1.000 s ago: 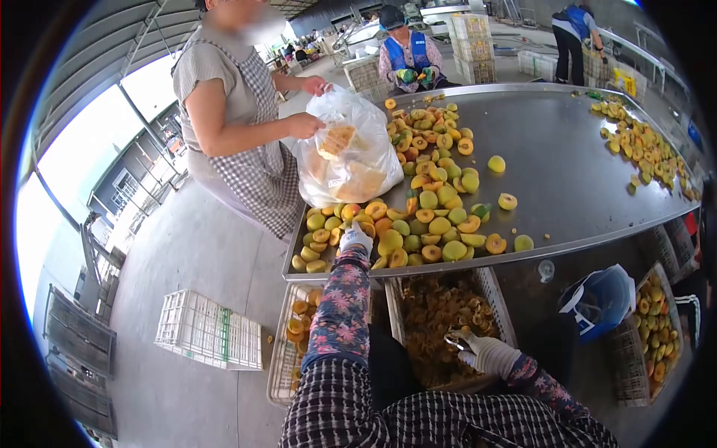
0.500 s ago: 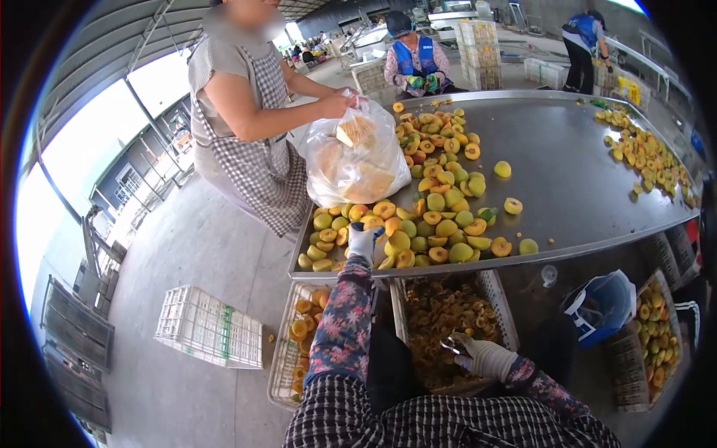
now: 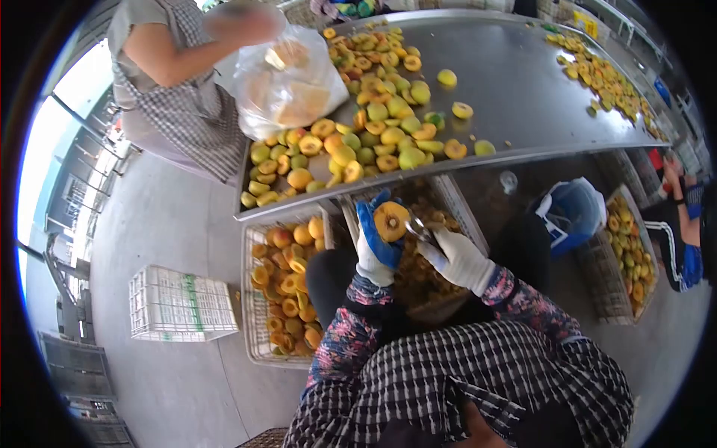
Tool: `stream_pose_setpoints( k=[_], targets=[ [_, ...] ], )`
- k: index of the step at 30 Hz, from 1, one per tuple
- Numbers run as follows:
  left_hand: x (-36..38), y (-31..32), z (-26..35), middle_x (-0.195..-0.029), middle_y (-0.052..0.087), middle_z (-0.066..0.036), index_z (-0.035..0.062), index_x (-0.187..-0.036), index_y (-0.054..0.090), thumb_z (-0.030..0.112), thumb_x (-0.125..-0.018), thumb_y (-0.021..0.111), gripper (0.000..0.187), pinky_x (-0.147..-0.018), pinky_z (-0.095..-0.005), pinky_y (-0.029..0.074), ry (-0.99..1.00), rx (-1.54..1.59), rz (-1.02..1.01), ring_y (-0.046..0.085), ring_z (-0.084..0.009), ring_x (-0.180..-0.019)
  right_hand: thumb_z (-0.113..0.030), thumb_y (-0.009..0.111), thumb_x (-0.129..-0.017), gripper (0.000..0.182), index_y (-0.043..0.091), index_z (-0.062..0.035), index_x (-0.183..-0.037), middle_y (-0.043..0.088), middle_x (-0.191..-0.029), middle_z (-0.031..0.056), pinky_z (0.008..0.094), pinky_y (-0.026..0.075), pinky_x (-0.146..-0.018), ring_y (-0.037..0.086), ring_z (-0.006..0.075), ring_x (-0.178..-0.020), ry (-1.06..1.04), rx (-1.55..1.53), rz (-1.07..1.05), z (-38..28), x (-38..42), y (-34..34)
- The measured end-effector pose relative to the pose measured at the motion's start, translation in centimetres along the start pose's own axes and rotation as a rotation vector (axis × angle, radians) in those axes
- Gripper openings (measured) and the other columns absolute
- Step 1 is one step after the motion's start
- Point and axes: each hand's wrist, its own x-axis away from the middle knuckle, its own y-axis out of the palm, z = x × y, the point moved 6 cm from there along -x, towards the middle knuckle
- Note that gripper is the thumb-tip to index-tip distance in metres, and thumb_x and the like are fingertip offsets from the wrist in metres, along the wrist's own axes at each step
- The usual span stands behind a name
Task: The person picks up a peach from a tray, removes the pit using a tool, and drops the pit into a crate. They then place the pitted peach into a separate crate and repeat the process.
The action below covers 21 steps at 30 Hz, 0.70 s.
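Observation:
My left hand [image 3: 378, 243], in a white glove with a blue palm, is closed round a halved peach [image 3: 391, 222], its cut face and brown centre turned up. In my right hand [image 3: 461, 261], also gloved in white, is a small metal pitting tool [image 3: 420, 227]. Its tip is right at the edge of the peach half. Both hands are over a crate [image 3: 469, 216] of brownish scraps [image 3: 429, 280]. Beyond them, many whole and halved peaches [image 3: 385, 131] lie heaped on the metal table [image 3: 508, 82].
Left of my knees stands a crate of peach halves [image 3: 287, 291]; farther left is a white crate [image 3: 183, 302]. To the right are a blue bucket [image 3: 571, 216] and another peach crate [image 3: 627, 246]. A person in a checked apron [image 3: 187, 97] stands by a plastic bag [image 3: 287, 82].
My left hand has come back from the heap on the table with a peach half. My right hand has raised the tool to it. The view has tilted down.

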Motion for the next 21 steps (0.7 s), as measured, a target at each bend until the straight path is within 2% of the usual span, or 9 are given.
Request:
stream_pose_setpoints(
  k=[2,6,9,12,13,16,19,21],
  targets=[
    [0.1,1.0,1.1,-0.131,0.056,-0.016,0.0,-0.142,0.032,-0.007,-0.081,0.07,0.072,-0.099,-0.0346,0.05,-0.043,-0.087,-0.04,0.06,-0.0248,-0.114,-0.033,0.057,-0.097,0.037,0.05,-0.0004,-0.112,0.065,-0.075,0.0226,0.05,0.049,-0.062,0.064,0.0429,-0.071,0.027,0.103,0.001,0.1,-0.1,0.4],
    [0.3,2.1,1.5,-0.133,0.054,-0.017,-0.0033,-0.144,0.026,-0.009,-0.084,0.067,0.073,-0.1,-0.0345,0.049,0.003,-0.165,-0.051,0.058,-0.0256,-0.118,-0.03,0.061,-0.095,0.036,0.049,0.0,-0.112,0.064,-0.071,0.0222,0.0511,0.05,-0.059,0.064,0.0426,-0.067,0.016,0.232,0.039,-0.3,0.0,0.4],
    [0.5,2.4,-0.2,-0.13,0.056,-0.016,-0.0039,-0.143,0.03,0.003,-0.094,0.06,0.058,-0.099,-0.0336,0.049,0.011,-0.101,-0.037,0.058,-0.0237,-0.117,-0.026,0.062,-0.093,0.035,0.048,0.0003,-0.112,0.064,-0.073,0.0224,0.0512,0.05,-0.059,0.065,0.043,-0.068,0.014,0.305,0.022,-0.3,0.3,0.7],
    [0.5,1.9,-3.7,-0.123,0.059,-0.013,-0.0029,-0.137,0.042,0.028,-0.104,0.046,0.045,-0.096,-0.0315,0.05,-0.258,0.354,0.082,0.06,-0.0208,-0.111,-0.023,0.062,-0.093,0.032,0.049,0.0,-0.11,0.065,-0.075,0.0225,0.0508,0.05,-0.06,0.064,0.0435,-0.069,0.011,0.266,0.016,1.1,0.6,1.7],
    [0.6,2.0,-4.3,-0.12,0.06,-0.012,-0.0024,-0.134,0.046,0.037,-0.107,0.041,0.048,-0.095,-0.0307,0.05,-0.386,0.552,0.136,0.06,-0.0198,-0.109,-0.022,0.061,-0.093,0.03,0.049,-0.0002,-0.11,0.065,-0.075,0.0226,0.0506,0.05,-0.06,0.064,0.0436,-0.069,0.012,0.238,0.018,1.1,0.6,1.8],
    [0.8,2.1,-3.3,-0.11,0.062,-0.009,0.0001,-0.125,0.057,0.055,-0.105,0.03,0.064,-0.091,-0.0289,0.051,-0.386,0.379,0.134,0.061,-0.0173,-0.101,-0.022,0.062,-0.092,0.029,0.051,-0.0003,-0.108,0.065,-0.077,0.0239,0.0505,0.051,-0.063,0.064,0.0448,-0.073,0.093,0.271,-0.116,1.6,0.6,1.9],
    [0.6,1.6,-4.1,-0.107,0.064,-0.009,-0.0006,-0.124,0.057,0.052,-0.106,0.032,0.062,-0.089,-0.0283,0.052,-0.396,0.248,0.016,0.062,-0.0175,-0.099,-0.025,0.061,-0.095,0.03,0.053,0.0003,-0.111,0.067,-0.08,0.0185,0.0493,0.051,-0.063,0.065,0.0402,-0.067,0.035,0.226,-0.106,2.4,1.2,2.4],
    [0.5,1.1,-4.8,-0.106,0.065,-0.008,-0.0005,-0.123,0.057,0.053,-0.106,0.031,0.062,-0.088,-0.0287,0.051,-0.479,0.313,-0.039,0.062,-0.0178,-0.097,-0.027,0.058,-0.098,0.032,0.053,-0.0002,-0.115,0.067,-0.087,0.0138,0.0448,0.052,-0.067,0.066,0.0327,-0.071,0.008,-0.104,-0.107,3.1,1.3,3.0]
  ],
)
